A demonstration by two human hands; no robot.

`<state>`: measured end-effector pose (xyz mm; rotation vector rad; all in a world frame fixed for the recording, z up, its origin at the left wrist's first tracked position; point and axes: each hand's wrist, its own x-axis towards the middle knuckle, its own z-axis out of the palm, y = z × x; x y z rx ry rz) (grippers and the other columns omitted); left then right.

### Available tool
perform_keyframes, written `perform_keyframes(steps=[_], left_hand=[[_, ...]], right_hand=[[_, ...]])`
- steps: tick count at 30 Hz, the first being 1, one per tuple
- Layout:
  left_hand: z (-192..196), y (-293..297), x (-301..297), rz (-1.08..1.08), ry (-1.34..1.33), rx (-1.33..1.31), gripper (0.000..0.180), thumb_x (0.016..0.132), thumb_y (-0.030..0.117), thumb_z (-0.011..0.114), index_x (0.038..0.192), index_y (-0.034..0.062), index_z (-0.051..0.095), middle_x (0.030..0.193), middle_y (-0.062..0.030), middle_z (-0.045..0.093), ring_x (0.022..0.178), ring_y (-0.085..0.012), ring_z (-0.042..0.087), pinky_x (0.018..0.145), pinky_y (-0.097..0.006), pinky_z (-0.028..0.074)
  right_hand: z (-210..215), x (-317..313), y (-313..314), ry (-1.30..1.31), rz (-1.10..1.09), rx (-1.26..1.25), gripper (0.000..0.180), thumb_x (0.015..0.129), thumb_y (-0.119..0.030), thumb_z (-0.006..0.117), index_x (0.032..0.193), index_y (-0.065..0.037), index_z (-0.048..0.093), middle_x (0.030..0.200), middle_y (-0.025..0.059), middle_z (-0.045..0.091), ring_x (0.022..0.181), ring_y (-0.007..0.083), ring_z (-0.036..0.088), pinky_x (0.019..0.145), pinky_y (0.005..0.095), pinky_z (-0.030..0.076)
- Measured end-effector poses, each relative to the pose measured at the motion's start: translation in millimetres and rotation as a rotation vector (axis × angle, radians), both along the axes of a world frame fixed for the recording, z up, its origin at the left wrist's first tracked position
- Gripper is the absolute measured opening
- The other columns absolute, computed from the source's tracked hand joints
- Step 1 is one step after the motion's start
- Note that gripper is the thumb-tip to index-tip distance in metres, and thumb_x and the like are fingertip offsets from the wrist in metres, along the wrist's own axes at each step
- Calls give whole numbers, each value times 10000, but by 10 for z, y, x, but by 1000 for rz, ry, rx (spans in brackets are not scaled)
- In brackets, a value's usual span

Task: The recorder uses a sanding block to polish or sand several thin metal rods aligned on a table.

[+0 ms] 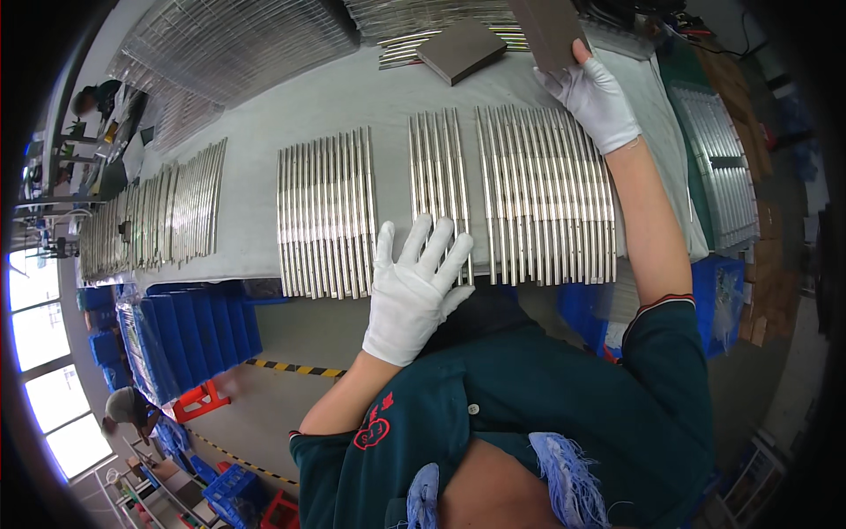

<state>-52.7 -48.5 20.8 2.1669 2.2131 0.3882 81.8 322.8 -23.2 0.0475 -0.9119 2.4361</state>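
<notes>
My left hand point(412, 291), in a white glove, lies with its fingers spread over the near ends of a narrow row of shiny metal rods point(435, 159). Up at the far right, my gloved right hand point(601, 104) grips a flat grey-brown block point(548, 33) by its near edge, thumb on top. Below that hand, a wider row of metal rods point(545, 185) lies side by side, and another row point(324, 212) sits left of my left hand. A second grey-brown block point(463, 49) rests at the back across more rods.
Further left lie more thin rods point(159, 207) on the pale table cover point(251, 181). Stacked clear plastic trays point(233, 53) fill the back left. Blue bins point(198, 322) stand below the table's front edge. Two people point(128, 406) point(97, 99) are at the far left.
</notes>
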Motion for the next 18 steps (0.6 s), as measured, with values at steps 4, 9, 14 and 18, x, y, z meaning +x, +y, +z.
perform_keyframes(steps=[4,9,14,18], left_hand=[[58,-42,-59,35,39,-42,723,726,387,830,1361,161,566,1380,-127,548,1317,-357,496,1138,-614,275],[118,15,-109,35,26,-55,754,720,387,830,1376,139,552,1387,-158,526,1310,-388,488,1130,-618,285],[-6,156,18,-59,-31,37,706,734,290,822,1365,116,556,1373,-155,530,1292,-394,501,1100,-510,400],[-159,202,23,-51,11,146,630,753,268,808,1325,125,589,1346,-139,559,1279,-383,524,1079,-495,428]], right_hand=[[1,-5,-23,-36,-35,5,343,1037,-233,575,1334,-65,552,1263,105,669,1134,241,666,1037,425,528],[-16,-3,-29,-77,-77,17,355,1040,-242,566,1353,-78,545,1268,103,665,1126,234,669,1013,412,536],[-11,-6,-37,-73,-79,37,378,1039,-246,566,1375,-77,527,1277,107,660,1119,231,674,1011,412,540],[49,-11,-97,-125,-120,56,402,1034,-224,574,1403,-79,506,1271,105,660,1113,231,679,994,406,542]])
